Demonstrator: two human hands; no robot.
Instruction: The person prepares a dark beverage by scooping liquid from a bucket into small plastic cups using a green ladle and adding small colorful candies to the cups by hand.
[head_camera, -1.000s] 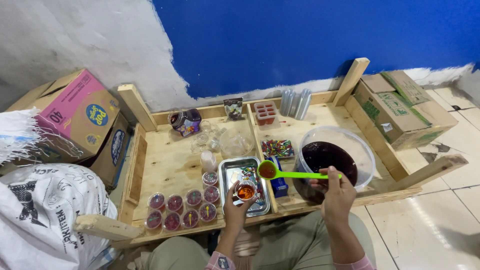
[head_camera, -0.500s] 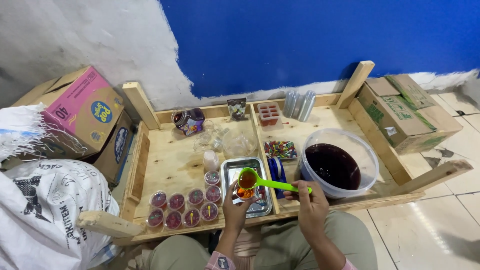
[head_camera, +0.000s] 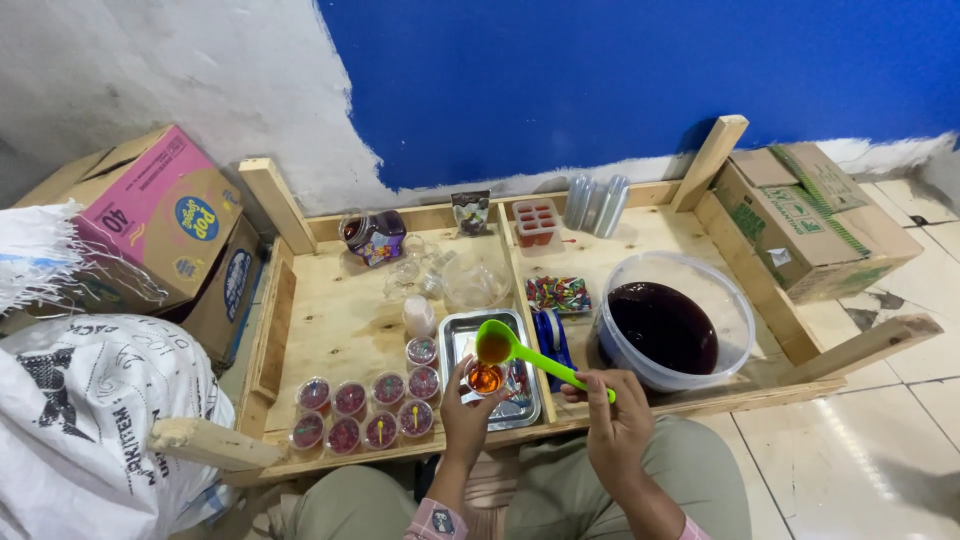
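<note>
Seen from above, a seated person's two hands work at the near edge of a low wooden tray table (head_camera: 340, 320). The left hand (head_camera: 468, 420) curls its fingers around a small clear cup (head_camera: 486, 378) holding amber-red liquid, raised just over a shallow metal tray (head_camera: 458, 340). The right hand (head_camera: 618, 428) pinches the handle of a bright green ladle (head_camera: 520, 352), whose round bowl hangs directly above the cup, tilted toward it. Left of the metal tray sit rows of filled small cups (head_camera: 365, 405) with dark red contents, close together. To the right stands a large clear tub (head_camera: 672, 318) of dark red liquid. Farther back lie colourful small packets (head_camera: 558, 293), a stack of empty clear cups (head_camera: 596, 203) and a jar (head_camera: 372, 236). Cardboard boxes (head_camera: 160, 225) flank the table below a blue and white wall
</note>
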